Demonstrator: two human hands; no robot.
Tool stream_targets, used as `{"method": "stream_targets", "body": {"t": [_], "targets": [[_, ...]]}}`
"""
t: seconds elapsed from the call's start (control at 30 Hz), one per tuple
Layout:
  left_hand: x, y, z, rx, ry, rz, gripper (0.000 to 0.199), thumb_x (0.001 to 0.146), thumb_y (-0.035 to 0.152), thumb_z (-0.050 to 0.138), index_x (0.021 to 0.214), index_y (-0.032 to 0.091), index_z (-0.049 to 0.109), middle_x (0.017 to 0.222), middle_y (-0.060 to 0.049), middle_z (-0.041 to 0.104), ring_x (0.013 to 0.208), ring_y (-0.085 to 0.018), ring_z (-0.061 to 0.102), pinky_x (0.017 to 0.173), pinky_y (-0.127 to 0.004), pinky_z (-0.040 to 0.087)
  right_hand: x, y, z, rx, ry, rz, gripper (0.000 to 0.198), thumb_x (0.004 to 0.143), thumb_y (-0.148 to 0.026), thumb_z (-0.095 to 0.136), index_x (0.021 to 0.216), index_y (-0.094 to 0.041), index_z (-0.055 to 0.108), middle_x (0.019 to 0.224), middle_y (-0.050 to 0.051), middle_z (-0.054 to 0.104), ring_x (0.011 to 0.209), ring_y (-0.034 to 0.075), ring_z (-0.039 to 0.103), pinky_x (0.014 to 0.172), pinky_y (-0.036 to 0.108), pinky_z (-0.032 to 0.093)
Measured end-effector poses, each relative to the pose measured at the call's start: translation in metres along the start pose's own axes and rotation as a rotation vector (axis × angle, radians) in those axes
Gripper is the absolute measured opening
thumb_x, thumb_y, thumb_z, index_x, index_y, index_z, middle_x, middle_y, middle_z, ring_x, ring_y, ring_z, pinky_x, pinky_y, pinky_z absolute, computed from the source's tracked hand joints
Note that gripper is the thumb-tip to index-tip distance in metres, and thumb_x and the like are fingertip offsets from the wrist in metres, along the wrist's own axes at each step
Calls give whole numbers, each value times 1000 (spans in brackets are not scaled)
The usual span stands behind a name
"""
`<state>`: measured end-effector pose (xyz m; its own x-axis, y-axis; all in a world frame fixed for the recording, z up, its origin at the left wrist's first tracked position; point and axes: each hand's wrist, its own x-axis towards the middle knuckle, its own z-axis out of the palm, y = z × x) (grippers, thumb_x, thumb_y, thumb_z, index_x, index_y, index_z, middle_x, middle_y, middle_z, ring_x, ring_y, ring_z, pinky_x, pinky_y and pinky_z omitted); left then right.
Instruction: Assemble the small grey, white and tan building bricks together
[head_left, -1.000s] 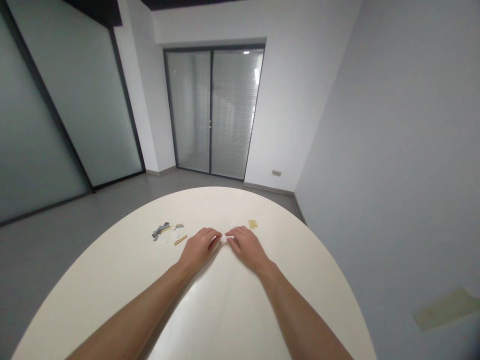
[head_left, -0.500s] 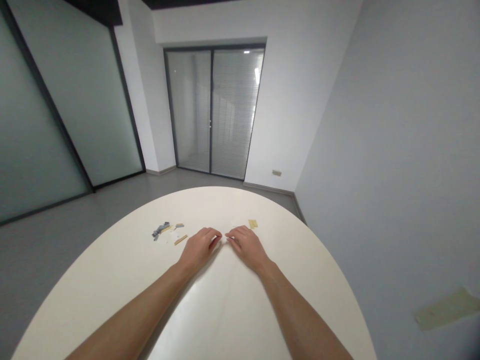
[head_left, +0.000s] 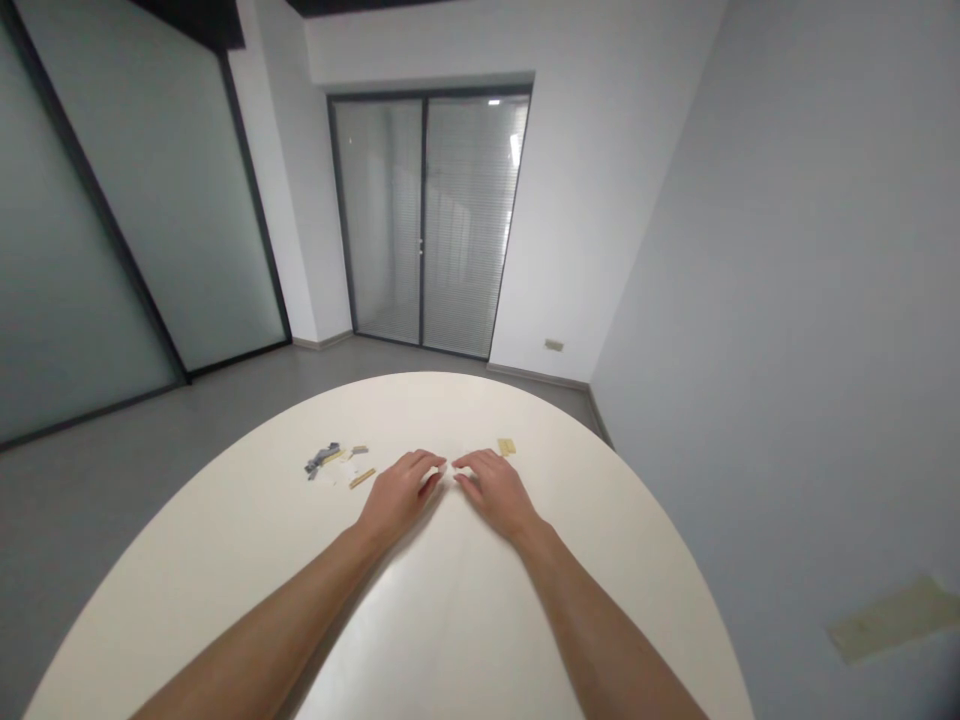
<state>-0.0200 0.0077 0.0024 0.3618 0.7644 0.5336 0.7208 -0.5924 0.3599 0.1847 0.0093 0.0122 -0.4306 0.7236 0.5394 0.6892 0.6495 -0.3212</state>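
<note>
My left hand (head_left: 399, 492) rests on the white round table (head_left: 442, 620), its thumb and fingers curled toward each other. Facing it, my right hand (head_left: 495, 490) is curled the same way, the fingertips of both hands almost meeting. A small pale thing (head_left: 449, 474) seems to be between the fingertips; against the white tabletop its kind cannot be made out. Left of my left hand lies a thin tan strip (head_left: 362, 478). Beyond my right hand are small yellow flat pieces (head_left: 507, 446).
A loose cluster of small grey pieces (head_left: 322, 460) lies on the table's left, with white and yellowish bits beside it. A short grey-tan piece (head_left: 360, 450) is nearby. Past the table's far edge are grey floor (head_left: 315, 375) and a glass door (head_left: 424, 220).
The thumbs and index fingers of both hands have parted a little, and the index fingertips are slightly raised. My arms and the pieces on the table stay in place.
</note>
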Motion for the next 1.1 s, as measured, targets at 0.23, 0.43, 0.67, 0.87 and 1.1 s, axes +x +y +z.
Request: {"method": "stream_targets", "body": {"t": [0.23, 0.43, 0.67, 0.87, 1.1], "targets": [[0, 1, -1, 19, 9, 0, 21, 95, 23, 50, 110, 24, 65, 109, -5, 68, 103, -20, 63, 89, -33, 52, 0, 0, 0, 10, 9, -7, 13, 96, -22, 59, 107, -22, 65, 106, 6, 71, 103, 22, 62, 92, 38, 49], [1, 2, -2, 23, 13, -1, 19, 96, 24, 50, 107, 24, 64, 108, -5, 68, 102, -20, 63, 89, -33, 51, 0, -2, -1, 24, 10, -7, 13, 97, -24, 57, 107, -21, 65, 106, 7, 71, 103, 22, 62, 92, 38, 48], [0, 2, -3, 9, 21, 7, 17, 96, 25, 50, 106, 24, 64, 108, -4, 68, 102, -20, 63, 88, -32, 51, -1, -4, -3, 27, 25, -9, 13, 94, -21, 60, 107, -21, 65, 105, 6, 71, 103, 22, 62, 93, 37, 48], [0, -1, 0, 11, 27, 24, 17, 96, 26, 52, 107, 25, 64, 107, -3, 68, 101, -19, 64, 87, -32, 52, 0, -4, -3, 32, 35, -31, 15, 92, -21, 63, 107, -21, 65, 105, 6, 72, 102, 22, 62, 93, 37, 48], [0, -3, 2, 19, 32, 50, 16, 95, 27, 53, 107, 26, 64, 107, -3, 68, 100, -19, 64, 85, -32, 53, 0, -3, -2, 25, 43, -65, 17, 93, -21, 62, 109, -22, 66, 106, 6, 72, 102, 22, 63, 92, 37, 49]]}}
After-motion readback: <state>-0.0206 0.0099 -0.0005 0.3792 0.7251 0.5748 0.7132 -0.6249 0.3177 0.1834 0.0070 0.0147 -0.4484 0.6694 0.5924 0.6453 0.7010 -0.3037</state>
